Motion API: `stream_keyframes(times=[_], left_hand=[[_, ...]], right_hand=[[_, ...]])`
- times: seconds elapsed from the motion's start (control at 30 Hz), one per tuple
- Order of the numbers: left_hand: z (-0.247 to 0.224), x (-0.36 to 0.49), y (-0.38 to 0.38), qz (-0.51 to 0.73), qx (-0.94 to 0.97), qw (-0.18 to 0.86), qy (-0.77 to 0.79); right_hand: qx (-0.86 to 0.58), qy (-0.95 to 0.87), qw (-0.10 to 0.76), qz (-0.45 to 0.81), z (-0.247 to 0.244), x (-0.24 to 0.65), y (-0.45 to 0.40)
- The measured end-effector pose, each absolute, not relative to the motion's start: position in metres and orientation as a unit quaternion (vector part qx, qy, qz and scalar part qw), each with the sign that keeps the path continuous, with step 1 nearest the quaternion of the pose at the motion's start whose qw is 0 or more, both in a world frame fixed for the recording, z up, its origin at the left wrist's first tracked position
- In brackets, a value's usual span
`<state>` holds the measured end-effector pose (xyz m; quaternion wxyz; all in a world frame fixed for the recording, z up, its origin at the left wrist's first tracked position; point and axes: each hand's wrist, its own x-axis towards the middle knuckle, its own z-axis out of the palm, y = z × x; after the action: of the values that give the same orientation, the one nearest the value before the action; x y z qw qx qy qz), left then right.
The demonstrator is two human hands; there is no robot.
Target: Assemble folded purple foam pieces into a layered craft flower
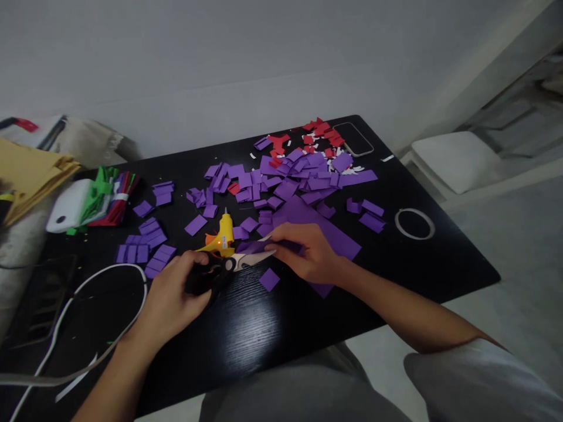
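My left hand (pixel 182 293) is closed around the black handles of a pair of scissors (pixel 251 259), whose blades point right and stand apart. Between the blades lies a strip of purple paper (pixel 253 246). My right hand (pixel 305 249) pinches that strip near the blade tips, fingers closed. Under and behind the right hand spreads a larger purple sheet (pixel 329 234). A small purple square (pixel 270 279) rests on the table just below the blades. Right behind the scissors stands a yellow hot glue gun (pixel 224 234) with a small orange light glowing on it.
Many cut and folded purple pieces (pixel 308 170) cover the middle of the black table (pixel 440 264), with red scraps (pixel 323 132) behind. A white cable (pixel 57 328) loops at left near my forearm. A ring (pixel 414 224) lies at right; coloured strips (pixel 109 196) sit at left.
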<state>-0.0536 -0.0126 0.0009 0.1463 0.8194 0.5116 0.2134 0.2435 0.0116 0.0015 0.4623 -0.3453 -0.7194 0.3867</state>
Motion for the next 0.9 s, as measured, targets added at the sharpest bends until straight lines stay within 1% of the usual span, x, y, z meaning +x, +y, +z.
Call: stream_keyframes(times=[0.63,0.9], left_hand=[[-0.0027,-0.0553,-0.0152,0.221,0.815,0.167,0.509],[0.0,-0.0515,-0.0143,0.222,0.804,0.196,0.515]], right_hand=[[-0.349,-0.703,0.468,0.407,0.0012,0.2418,0.0109],[-0.359,-0.699,0.455,0.418,0.0032,0.2421,0.0097]])
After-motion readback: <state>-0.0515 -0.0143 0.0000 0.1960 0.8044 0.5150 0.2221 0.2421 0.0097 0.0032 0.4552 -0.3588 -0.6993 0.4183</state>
